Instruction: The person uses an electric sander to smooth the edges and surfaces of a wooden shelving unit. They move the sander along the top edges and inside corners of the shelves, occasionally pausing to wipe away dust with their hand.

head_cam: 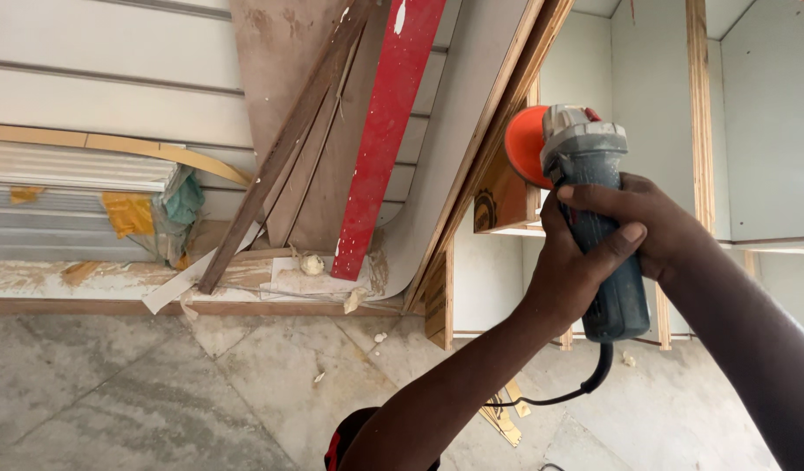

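Both my hands wrapped tight on the blue grinder (598, 244): left hand (568, 262), right hand (655, 227); body upright, orange disc (526, 144) at top-left pressing the plywood panel edge (507, 196)

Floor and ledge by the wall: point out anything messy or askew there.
Pale scraps and dust litter the ledge, offcut strips lie on the floor, and the red plank leans crookedly among stacked boards.
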